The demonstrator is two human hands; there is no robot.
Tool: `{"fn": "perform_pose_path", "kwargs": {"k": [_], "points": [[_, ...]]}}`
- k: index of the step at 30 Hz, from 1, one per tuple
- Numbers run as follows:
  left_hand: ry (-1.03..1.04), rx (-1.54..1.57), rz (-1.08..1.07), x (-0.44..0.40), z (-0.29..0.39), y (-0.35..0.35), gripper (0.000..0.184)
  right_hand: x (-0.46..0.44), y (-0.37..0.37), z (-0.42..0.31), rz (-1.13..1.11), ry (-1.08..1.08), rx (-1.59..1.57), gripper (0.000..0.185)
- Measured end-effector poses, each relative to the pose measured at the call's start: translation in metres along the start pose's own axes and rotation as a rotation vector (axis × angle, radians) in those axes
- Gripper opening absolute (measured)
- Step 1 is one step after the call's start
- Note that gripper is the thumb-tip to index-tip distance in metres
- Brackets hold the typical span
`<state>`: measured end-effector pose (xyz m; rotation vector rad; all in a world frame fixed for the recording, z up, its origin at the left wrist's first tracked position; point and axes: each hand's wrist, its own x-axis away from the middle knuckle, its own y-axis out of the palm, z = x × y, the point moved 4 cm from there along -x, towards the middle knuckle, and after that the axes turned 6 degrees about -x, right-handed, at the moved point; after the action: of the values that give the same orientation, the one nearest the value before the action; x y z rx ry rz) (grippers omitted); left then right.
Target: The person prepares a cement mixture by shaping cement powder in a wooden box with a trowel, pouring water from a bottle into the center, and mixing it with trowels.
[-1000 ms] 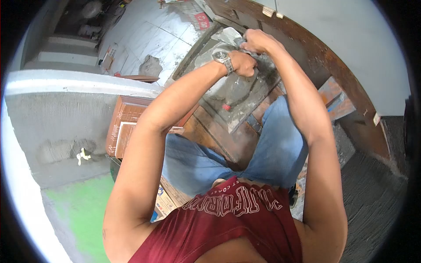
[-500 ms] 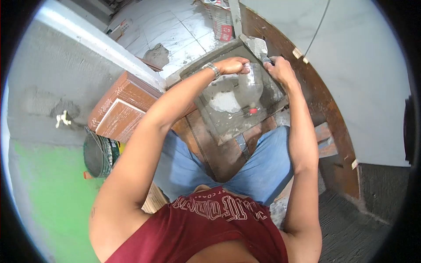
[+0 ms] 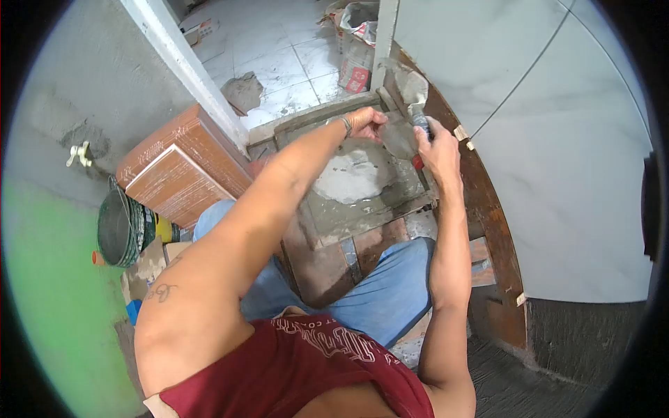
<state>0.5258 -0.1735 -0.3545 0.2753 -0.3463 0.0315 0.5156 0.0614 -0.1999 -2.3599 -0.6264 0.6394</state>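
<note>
My left hand (image 3: 366,124) pinches the edge of a clear plastic bottle (image 3: 399,141), which lies tilted with its red cap (image 3: 418,162) towards my right hand. In my right hand (image 3: 440,152) is the dark handle of a trowel (image 3: 412,89). Its cement-smeared blade points up and away, beside the foot of the wall. Below the bottle spreads a square grey mortar bed (image 3: 327,226) with a pale, wet-looking patch (image 3: 352,175) in its middle. My right fingers wrap the handle; part of the bottle's far side is hidden.
Boxed brown tiles (image 3: 185,157) stand at left, near a dark bucket (image 3: 120,226) and a wall tap (image 3: 79,155). A cement sack (image 3: 357,59) stands beyond the doorway on white floor tiles (image 3: 279,49). Large tiles (image 3: 529,160) cover the right wall above a curved wooden strip (image 3: 491,230).
The bottle has tipped from near upright, its cap swinging towards the right. The trowel has turned and its blade shows more. The view has shifted.
</note>
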Motion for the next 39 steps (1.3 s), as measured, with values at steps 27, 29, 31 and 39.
{"fn": "perform_pose_path", "kwargs": {"k": [27,29,31,39], "points": [[0.485,-1.032,1.186,0.291,0.124,-0.122,0.020,0.068,0.186,-0.027,-0.840,-0.109,0.683,0.042],[0.487,-1.035,1.229,0.297,0.123,-0.126,0.021,0.063,0.209,-0.007,-0.840,-0.121,0.726,0.043],[0.417,-0.906,1.107,0.313,0.128,-0.125,0.023,0.056,0.219,0.001,-0.844,-0.115,0.779,0.045],[0.423,-0.789,1.089,0.317,0.126,-0.150,0.019,0.016,0.225,0.001,-0.833,0.042,0.941,0.049]]}}
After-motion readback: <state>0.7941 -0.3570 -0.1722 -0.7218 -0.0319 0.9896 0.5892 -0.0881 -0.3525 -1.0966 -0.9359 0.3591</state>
